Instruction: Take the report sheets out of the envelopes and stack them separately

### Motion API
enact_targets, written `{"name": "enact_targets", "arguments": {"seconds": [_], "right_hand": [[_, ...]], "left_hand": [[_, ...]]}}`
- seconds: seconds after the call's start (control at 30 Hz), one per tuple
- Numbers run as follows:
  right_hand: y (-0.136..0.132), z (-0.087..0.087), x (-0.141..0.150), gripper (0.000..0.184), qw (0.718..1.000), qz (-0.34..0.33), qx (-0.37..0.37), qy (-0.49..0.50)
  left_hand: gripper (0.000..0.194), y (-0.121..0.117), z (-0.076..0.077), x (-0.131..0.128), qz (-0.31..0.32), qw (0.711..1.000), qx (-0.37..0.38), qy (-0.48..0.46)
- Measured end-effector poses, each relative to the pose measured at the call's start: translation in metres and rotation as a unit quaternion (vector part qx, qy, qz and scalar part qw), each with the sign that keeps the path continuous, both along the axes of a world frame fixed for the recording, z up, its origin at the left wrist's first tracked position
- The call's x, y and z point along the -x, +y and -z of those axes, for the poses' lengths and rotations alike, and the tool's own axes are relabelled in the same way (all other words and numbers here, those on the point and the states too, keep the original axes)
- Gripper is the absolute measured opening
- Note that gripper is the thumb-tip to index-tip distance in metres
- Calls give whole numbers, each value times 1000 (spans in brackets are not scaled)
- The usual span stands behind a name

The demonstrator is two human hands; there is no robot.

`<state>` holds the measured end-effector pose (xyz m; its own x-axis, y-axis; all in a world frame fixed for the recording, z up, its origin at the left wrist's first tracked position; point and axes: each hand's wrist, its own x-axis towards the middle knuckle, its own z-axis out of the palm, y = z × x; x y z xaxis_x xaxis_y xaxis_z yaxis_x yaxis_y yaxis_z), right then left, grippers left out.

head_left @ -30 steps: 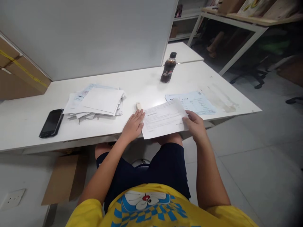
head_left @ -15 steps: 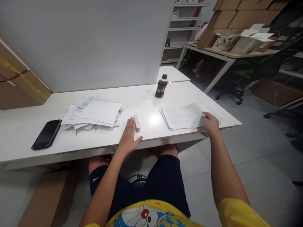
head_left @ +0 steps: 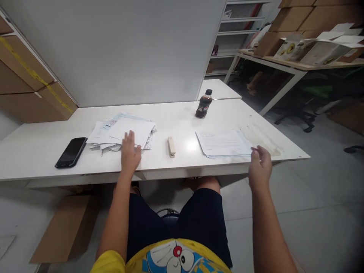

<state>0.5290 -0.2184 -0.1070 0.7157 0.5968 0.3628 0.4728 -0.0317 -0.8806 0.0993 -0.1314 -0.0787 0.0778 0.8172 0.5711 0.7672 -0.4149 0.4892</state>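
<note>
My left hand (head_left: 130,153) is open, fingers stretched out, over the near right part of a messy pile of papers (head_left: 125,127). Whether it touches the pile, I cannot tell. My right hand (head_left: 261,167) is at the near right corner of a neater stack of printed sheets (head_left: 224,143). Its fingers curl loosely, and the sheets lie flat beside it. Between the two paper piles, a cream stapler (head_left: 171,146) rests on the white table (head_left: 159,165), apart from both hands.
A black phone (head_left: 71,152) lies at the left. Behind the right stack stands a bottle of dark drink (head_left: 204,104). A grey panel (head_left: 136,53) rises along the back edge, with cardboard boxes (head_left: 42,102) at its left. Under the table is another box (head_left: 64,229).
My right hand has laid a printed sheet on the right stack and drawn slightly away. My left hand has moved left from beside the stapler to the messy pile. The view has shifted.
</note>
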Motion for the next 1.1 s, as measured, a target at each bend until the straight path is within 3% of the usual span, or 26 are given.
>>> {"name": "enact_targets", "arguments": {"seconds": [0.1, 0.17, 0.27, 0.37, 0.43, 0.47, 0.53, 0.67, 0.77, 0.83, 0.9, 1.03, 1.1], "right_hand": [[-21, -8, 84, 46, 984, -128, -70, 101], [-33, -6, 142, 38, 962, -213, -45, 165], [-50, 6, 209, 34, 899, -359, 18, 251], [-64, 19, 238, 34, 839, -454, 57, 293], [-66, 22, 238, 35, 827, -468, 69, 303], [-65, 21, 235, 37, 826, -466, 71, 309], [-59, 13, 227, 47, 821, -467, 64, 323], [-53, -16, 221, 64, 804, -491, 38, 334], [-53, -35, 226, 49, 836, -447, 13, 317], [-47, -43, 228, 42, 861, -417, -12, 290], [-33, -47, 226, 37, 881, -401, -36, 247], [6, -52, 213, 29, 917, -360, -104, 137], [23, -52, 209, 26, 920, -357, -130, 93]], "left_hand": [[70, 15, 1, 21, -29, 997, 54, 45], [59, 17, 6, 20, -16, 995, 59, 73], [39, 5, 13, 13, -11, 998, 10, 55], [32, -27, 10, 5, -14, 998, -55, -24], [28, -54, 0, -3, -59, 983, -113, -136], [28, -67, -7, -9, -109, 958, -147, -221], [33, -86, -24, -21, -178, 875, -189, -408], [30, -96, -45, -41, -121, 768, -75, -625], [24, -91, -37, -46, -111, 724, -11, -681], [25, -88, -26, -42, -96, 730, -11, -677], [30, -83, -16, -31, -89, 766, -26, -636], [53, -69, -3, 5, -122, 910, -58, -391], [63, -62, 1, 22, -98, 959, -24, -264]]}}
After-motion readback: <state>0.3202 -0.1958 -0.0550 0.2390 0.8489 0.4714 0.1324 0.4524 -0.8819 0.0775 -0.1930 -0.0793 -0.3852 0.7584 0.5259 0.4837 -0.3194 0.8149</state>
